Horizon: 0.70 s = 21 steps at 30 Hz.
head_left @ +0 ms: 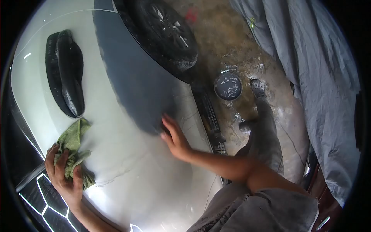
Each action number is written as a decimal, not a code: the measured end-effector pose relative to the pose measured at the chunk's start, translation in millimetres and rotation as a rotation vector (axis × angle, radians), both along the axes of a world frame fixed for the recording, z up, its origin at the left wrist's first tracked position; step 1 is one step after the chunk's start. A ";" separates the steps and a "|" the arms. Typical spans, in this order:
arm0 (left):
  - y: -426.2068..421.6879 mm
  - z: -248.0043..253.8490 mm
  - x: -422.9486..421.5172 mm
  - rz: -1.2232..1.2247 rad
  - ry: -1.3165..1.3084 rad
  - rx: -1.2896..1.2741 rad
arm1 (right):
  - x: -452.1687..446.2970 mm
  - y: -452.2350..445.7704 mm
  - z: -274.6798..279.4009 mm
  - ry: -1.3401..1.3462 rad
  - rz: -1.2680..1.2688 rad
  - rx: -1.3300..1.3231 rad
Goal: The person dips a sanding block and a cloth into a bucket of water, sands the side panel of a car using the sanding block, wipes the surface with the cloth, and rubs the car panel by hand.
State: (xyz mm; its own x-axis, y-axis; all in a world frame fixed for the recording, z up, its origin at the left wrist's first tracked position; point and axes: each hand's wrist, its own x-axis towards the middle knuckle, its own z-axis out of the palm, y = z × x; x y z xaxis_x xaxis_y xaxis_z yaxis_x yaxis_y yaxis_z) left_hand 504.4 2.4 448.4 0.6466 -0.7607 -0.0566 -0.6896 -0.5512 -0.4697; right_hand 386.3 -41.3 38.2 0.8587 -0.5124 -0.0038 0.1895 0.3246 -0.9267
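The left hand [63, 176] grips a crumpled green cloth [73, 145] against the glossy whitish car body [127, 166] on the left, just nearer than an elongated black handle [70, 77]. The right hand [176, 139], holding nothing, has its fingers slightly apart at the near edge of a matte dark-grey patch [135, 73]. Farther right, a round dark bucket [228, 86] stands on the wet, stained floor [232, 46], beside the black-tyred wheel [166, 31].
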 end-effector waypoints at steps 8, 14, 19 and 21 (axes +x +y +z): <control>-2.3 -0.2 0.4 0.002 0.009 -0.028 | 141.5 -92.7 -55.5 0.165 -0.061 0.236; -2.5 -0.8 -1.8 0.015 0.005 -0.016 | 101.7 -65.8 -50.3 0.161 -0.085 -0.113; 0.4 -1.3 -0.4 -0.005 -0.019 0.003 | -17.6 -0.5 -19.5 0.183 0.058 -0.045; 3.1 -1.4 1.8 -0.008 0.000 0.001 | 19.4 -15.9 -39.8 0.229 0.035 -0.025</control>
State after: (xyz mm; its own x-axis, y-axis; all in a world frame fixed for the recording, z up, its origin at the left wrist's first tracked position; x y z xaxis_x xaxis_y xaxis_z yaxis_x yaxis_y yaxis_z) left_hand 506.2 5.6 446.9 0.6408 -0.7656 -0.0575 -0.6937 -0.5453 -0.4707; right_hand 405.7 -57.1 -1.5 0.8543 -0.4845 -0.1882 -0.0378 0.3033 -0.9521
